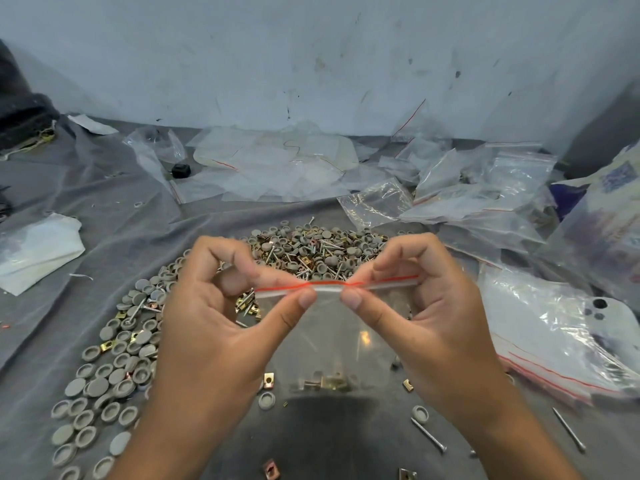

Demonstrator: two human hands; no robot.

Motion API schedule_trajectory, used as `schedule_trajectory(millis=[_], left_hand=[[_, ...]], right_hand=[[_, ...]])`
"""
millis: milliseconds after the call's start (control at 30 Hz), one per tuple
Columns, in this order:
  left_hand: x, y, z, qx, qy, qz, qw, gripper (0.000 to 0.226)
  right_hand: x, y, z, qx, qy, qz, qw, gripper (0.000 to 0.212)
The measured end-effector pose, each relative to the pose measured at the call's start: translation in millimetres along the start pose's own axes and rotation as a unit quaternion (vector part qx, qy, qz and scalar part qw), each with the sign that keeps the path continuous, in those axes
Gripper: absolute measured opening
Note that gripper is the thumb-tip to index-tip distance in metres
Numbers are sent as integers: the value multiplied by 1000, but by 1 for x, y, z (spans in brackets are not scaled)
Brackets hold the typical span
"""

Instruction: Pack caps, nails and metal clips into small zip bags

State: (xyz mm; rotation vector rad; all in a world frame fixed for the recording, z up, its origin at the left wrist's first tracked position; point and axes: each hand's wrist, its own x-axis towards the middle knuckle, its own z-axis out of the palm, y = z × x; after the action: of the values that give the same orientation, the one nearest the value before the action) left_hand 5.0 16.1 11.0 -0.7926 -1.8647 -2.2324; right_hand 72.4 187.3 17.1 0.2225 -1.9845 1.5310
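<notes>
1. Left hand (221,317) and right hand (433,313) both pinch the red-striped top of a small clear plastic zip bag (332,341), held up over the grey cloth (104,209).
2. Brass-coloured metal clips (325,382) sit blurry at the bag's bottom; can't count them.
3. The pile of grey round caps and nails (311,251) is half hidden behind the hands.

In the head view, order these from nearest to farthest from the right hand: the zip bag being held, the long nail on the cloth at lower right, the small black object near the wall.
1. Zip bag: pinched at its red strip by the right hand and left hand.
2. Long nail: lower right, on the cloth.
3. Black object: far left, near the wall.
</notes>
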Motion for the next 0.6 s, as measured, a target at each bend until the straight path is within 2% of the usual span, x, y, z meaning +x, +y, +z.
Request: schedule_trajectory(millis=[167, 200, 333, 467, 533, 600], left_hand=[[2, -4, -1, -3, 30, -43, 999, 24], [4, -6, -3, 3, 36, -49, 998, 26], [11, -10, -13, 31, 56, -64, 996, 37], [11, -11, -16, 51, 70, -68, 994, 33], [11, -11, -17, 60, 68, -76, 993, 33], [11, -11, -18, 63, 64, -79, 993, 34]], right_hand=[[18, 4, -8, 0, 10, 46, 999, 19], [27, 6, -14, 1, 21, 56, 998, 18], [89, 15, -56, -58, 130, 44, 989, 17], [167, 17, -112, -147, 269, -13, 952, 20], [196, 22, -138, -215, 273, -28, 937, 18], [208, 35, -159, -286, 236, -26, 928, 16]])
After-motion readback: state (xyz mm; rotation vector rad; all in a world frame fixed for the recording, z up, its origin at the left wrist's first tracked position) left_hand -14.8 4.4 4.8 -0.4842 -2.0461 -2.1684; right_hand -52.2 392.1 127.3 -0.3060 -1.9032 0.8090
